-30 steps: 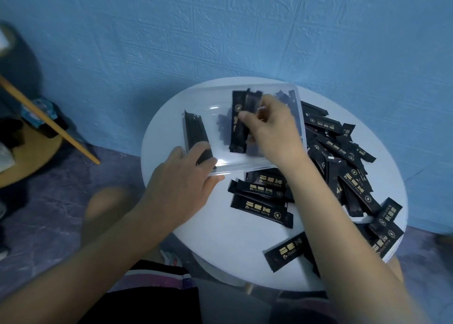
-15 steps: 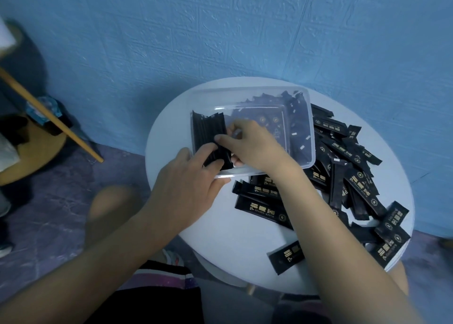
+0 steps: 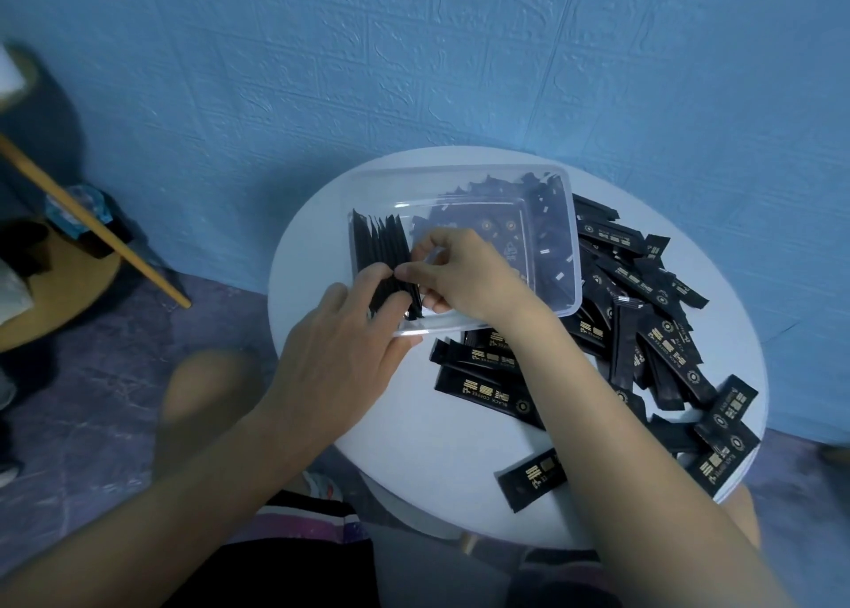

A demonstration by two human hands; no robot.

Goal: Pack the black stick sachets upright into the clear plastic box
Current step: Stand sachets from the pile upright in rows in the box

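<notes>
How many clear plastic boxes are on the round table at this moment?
1. The clear plastic box sits toward the back of the white table, with loose sachets piled to its right. None looks hidden.

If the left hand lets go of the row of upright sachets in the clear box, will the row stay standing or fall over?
The row of upright sachets would probably topple: they are thin, stand on edge and already fan apart. The clear box is mostly empty beside them, so nothing braces them there. The left hand and right hand seem to steady them.
</notes>
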